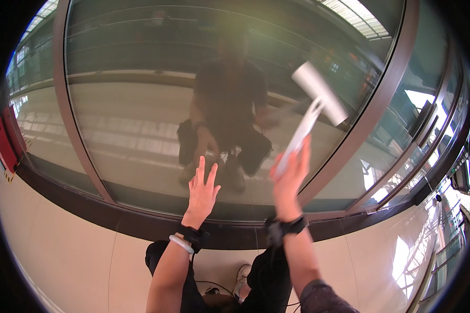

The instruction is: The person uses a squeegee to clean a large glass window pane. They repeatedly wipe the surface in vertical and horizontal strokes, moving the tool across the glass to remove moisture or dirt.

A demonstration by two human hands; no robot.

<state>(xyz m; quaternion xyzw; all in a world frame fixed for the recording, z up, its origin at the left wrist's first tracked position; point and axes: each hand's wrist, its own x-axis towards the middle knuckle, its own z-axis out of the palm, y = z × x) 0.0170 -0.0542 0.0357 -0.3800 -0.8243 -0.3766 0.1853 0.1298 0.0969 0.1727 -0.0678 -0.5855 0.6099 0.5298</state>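
My right hand (291, 172) grips the handle of a white window squeegee (321, 96), whose wide head is tilted before the right part of a large glass pane (141, 117). Motion blurs the tool, and I cannot tell whether its head touches the glass. Lower and to the left, my left hand (203, 189) holds nothing; its fingers are spread and point up at the pane. Whether those fingertips rest on the glass cannot be made out. A dark reflection of a crouching person shows in the middle of the pane.
Brownish metal frames (372, 109) bound the pane on both sides. A dark sill (156, 227) runs along its foot, above pale floor tiles (78, 250). A red box (8, 137) stands at the far left. Thin black cable (215, 282) lies by my shoes.
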